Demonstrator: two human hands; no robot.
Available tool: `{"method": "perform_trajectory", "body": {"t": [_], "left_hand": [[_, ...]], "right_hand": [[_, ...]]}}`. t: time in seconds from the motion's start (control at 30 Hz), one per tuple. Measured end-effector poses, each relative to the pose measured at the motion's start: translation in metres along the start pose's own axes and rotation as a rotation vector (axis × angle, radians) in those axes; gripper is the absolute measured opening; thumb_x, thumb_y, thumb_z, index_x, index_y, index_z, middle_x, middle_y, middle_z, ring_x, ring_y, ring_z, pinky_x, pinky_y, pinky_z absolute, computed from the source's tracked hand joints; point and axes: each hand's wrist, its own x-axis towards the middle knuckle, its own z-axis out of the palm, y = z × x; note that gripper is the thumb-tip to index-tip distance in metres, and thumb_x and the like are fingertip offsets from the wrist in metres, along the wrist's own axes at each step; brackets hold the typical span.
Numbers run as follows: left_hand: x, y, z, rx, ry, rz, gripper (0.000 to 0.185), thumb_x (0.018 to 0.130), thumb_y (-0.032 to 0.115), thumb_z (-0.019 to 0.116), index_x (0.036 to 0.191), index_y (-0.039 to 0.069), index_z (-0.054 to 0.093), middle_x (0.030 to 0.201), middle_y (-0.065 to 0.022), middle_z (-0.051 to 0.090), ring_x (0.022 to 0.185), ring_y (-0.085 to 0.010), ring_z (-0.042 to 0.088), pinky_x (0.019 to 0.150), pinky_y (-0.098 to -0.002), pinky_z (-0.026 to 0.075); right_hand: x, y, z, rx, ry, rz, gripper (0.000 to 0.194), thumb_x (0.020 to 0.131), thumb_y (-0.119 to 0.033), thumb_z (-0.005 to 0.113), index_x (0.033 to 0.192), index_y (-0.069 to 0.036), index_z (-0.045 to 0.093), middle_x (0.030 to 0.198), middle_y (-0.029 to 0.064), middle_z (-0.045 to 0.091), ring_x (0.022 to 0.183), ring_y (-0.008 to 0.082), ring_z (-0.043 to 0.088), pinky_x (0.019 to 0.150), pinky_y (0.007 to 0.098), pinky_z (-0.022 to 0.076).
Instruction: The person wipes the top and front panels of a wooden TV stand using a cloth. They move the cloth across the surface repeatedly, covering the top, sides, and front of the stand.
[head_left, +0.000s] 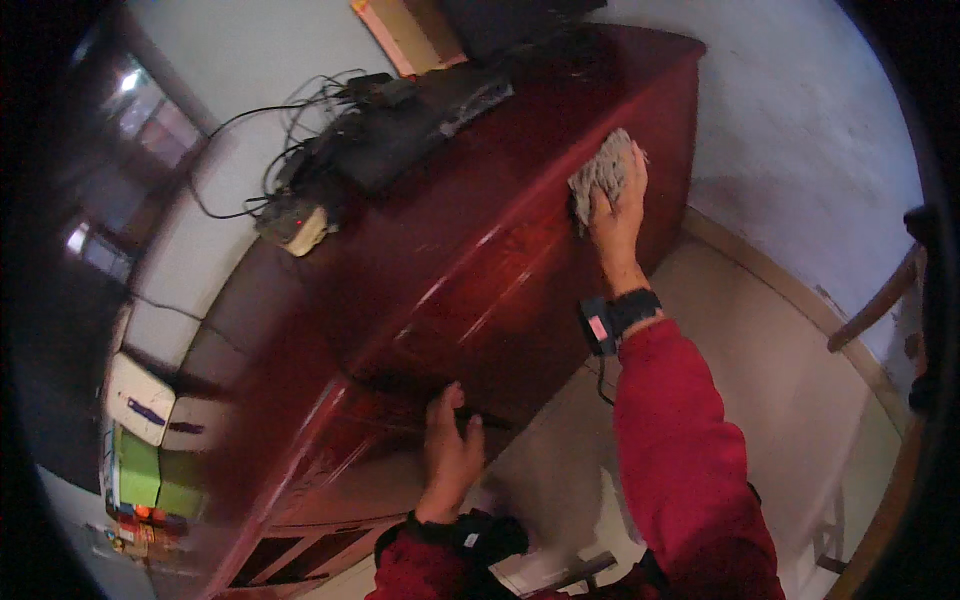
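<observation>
My right hand (624, 214) is closed around a crumpled grey cloth (602, 176). It presses the cloth to the upper front edge of a glossy dark red wooden cabinet (457, 195), towards the cabinet's far right end. Lower down, in front of the cabinet's front face, my left hand (452, 457) has its fingers apart and nothing visible in it. Whether its fingertips touch the wood, I cannot tell. Both wrists wear black straps, and a cable hangs from the device (598, 326) on the right one.
On the cabinet top lie a black electronic device (390, 146), tangled black cables (300, 112) and a pale plug block (304, 232) with a red light. A cardboard box (416, 37) stands behind them. A green item (139, 469) sits at the near left. Wooden furniture (874, 300) stands at right.
</observation>
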Motion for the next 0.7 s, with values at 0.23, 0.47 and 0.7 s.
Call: {"method": "perform_trajectory", "body": {"t": [0.23,0.47,0.7], "left_hand": [[0.003,0.001,0.006,-0.011,0.008,0.061,0.055,0.086,-0.007,0.052,0.140,0.000,0.043,0.127,-0.0193,0.052,0.119,-0.0337,0.052,0.104,-0.0420,0.040],[-0.002,0.009,0.008,0.007,0.009,0.021,0.057,0.088,-0.009,0.047,0.143,0.002,0.041,0.134,-0.0164,0.048,0.125,-0.0288,0.048,0.110,-0.0417,0.035],[-0.003,0.006,0.006,-0.030,-0.005,0.045,0.054,0.087,-0.004,0.047,0.141,-0.002,0.041,0.133,-0.0195,0.049,0.125,-0.0340,0.047,0.110,-0.0440,0.034]], "right_hand": [[-0.087,0.083,-0.006,-0.205,-0.028,0.075,0.072,0.083,0.006,0.064,0.148,-0.005,0.037,0.151,0.0215,0.035,0.139,0.0407,0.037,0.116,0.0415,0.0296],[-0.176,0.112,-0.037,0.213,-0.030,0.961,0.048,0.093,0.006,0.058,0.140,0.001,0.048,0.136,0.0147,0.054,0.123,0.0269,0.052,0.103,0.0360,0.0431],[-0.055,0.005,0.000,0.013,-0.032,0.078,0.069,0.078,-0.002,0.071,0.142,-0.001,0.044,0.154,0.0220,0.033,0.142,0.0391,0.034,0.116,0.0423,0.0303]]}}
